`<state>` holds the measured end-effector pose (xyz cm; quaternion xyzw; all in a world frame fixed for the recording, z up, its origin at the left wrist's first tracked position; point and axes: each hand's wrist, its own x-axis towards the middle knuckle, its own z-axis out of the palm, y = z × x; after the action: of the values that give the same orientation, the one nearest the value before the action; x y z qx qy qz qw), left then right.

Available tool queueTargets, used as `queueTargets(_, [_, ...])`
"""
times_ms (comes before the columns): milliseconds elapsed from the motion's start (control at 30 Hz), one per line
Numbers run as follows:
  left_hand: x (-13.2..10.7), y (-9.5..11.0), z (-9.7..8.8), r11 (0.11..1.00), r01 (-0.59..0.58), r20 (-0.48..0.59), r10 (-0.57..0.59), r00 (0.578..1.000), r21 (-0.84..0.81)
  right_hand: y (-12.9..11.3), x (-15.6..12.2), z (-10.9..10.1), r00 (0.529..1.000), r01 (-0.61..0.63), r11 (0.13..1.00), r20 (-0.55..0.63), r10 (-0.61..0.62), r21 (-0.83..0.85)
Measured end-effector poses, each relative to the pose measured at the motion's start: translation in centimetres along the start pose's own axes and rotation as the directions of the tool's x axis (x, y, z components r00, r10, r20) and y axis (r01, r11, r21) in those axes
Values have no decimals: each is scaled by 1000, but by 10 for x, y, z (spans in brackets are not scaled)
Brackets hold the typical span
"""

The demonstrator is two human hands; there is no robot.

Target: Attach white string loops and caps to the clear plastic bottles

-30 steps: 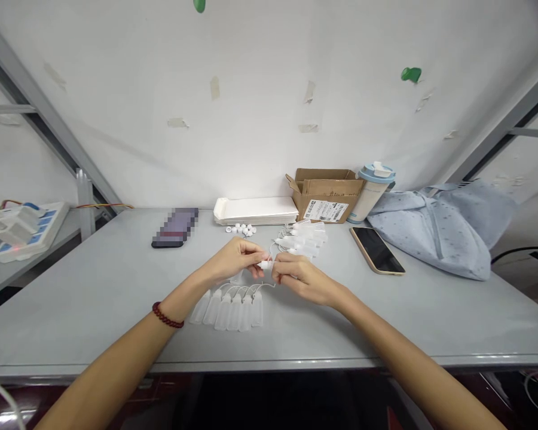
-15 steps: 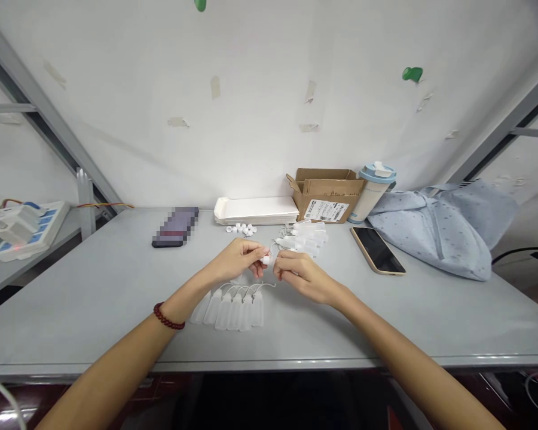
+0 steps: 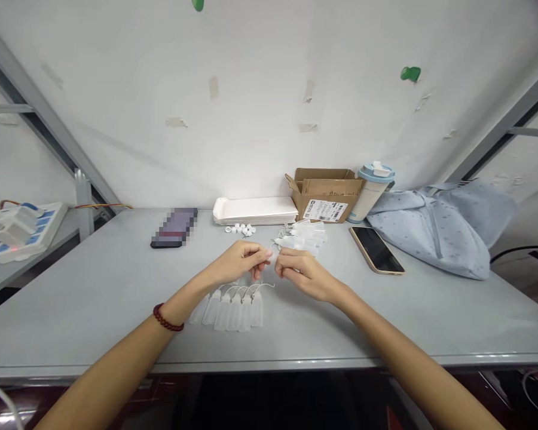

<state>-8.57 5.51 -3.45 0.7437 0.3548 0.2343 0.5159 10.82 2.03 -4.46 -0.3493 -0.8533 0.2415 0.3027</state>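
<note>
My left hand [image 3: 240, 261] and my right hand [image 3: 298, 272] meet above the middle of the grey table [image 3: 94, 298], fingers pinched together on one small white plastic bottle [image 3: 272, 255] held between them. Just under my hands lies a neat row of several translucent small bottles [image 3: 233, 309] with thin tethered caps. Behind my right hand sits a loose heap of the same bottles [image 3: 305, 236]. A cluster of small white caps [image 3: 240, 229] lies further back. A dark red bead bracelet [image 3: 165, 318] is on my left wrist.
At the back stand a white tray stack [image 3: 255, 210], an open cardboard box [image 3: 325, 194] and a lidded cup [image 3: 371, 191]. A phone [image 3: 376, 249] and a blue cloth bag [image 3: 443, 224] lie right; a dark phone [image 3: 174, 228] lies left. A power strip [image 3: 22, 230] sits far left.
Both hands have lifted slightly and shifted a little away from me, still pinching the small bottle between them. Nothing else on the table has moved.
</note>
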Motion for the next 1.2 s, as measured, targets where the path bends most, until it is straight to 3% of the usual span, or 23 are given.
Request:
queueTargets(233, [-2, 4, -1, 1000, -19, -14, 19, 1000, -17, 3, 1, 0, 998, -61, 987, 32, 57, 149])
queueTargets(533, [1, -1, 0, 985, -99, -121, 82, 989, -140, 4, 1, 1, 983, -179, 884, 45, 178, 433])
queueTargets(633, [1, 0, 0, 982, -87, -100, 71, 992, -170, 2, 1, 0, 983, -177, 879, 40, 178, 443])
queueTargets(833, [0, 4, 0, 988, 108, -7, -109, 994, -108, 6, 1, 1, 987, -150, 903, 11, 159, 402])
queueTargets(1033, [-2, 4, -2, 993, -12, -17, 10, 1000, -116, 6, 0, -1, 984, -175, 898, 35, 176, 403])
queueTargets(1200, [0, 1, -2, 994, -6, 5, 6, 1000, -112, 4, 1, -1, 982, -185, 889, 40, 185, 420])
